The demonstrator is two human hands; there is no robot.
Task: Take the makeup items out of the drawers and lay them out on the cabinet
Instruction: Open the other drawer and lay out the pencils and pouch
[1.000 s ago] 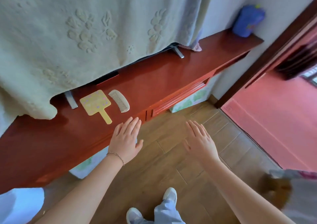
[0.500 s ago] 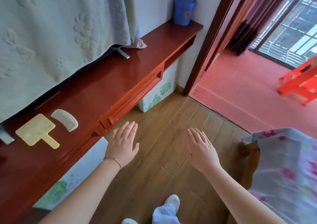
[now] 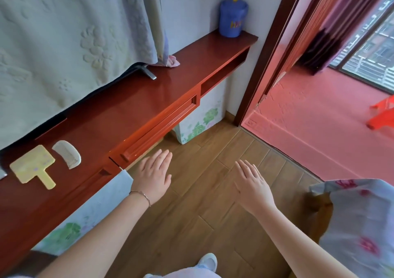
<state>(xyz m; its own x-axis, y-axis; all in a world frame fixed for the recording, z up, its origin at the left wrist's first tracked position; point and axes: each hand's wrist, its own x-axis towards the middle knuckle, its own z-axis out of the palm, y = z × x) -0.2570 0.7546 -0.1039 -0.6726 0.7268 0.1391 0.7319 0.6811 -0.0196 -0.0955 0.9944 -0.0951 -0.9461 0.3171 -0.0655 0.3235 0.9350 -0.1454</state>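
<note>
A long red wooden cabinet (image 3: 136, 107) runs along the wall. On its top at the left lie a yellow hand mirror (image 3: 34, 165) and, just right of it, a white comb (image 3: 67, 154). A closed drawer (image 3: 157, 126) with a ridged front sits in the cabinet's face. My left hand (image 3: 152, 176) hovers flat, fingers straight, just in front of and below that drawer's left end, holding nothing. My right hand (image 3: 252, 185) floats over the wooden floor further right, also flat and holding nothing.
A pale embossed cloth (image 3: 70, 32) drapes over a screen standing on the cabinet. A blue lidded container (image 3: 232, 17) stands at the far right end. Floral boxes (image 3: 198, 117) sit under the cabinet. A doorway (image 3: 266, 68) opens right onto a red floor; floral fabric (image 3: 360, 224) lies at lower right.
The view has swung to the right along the cabinet, so the mirror and comb now lie far left. Both hands stay flat and empty, the left one now near the drawer.
</note>
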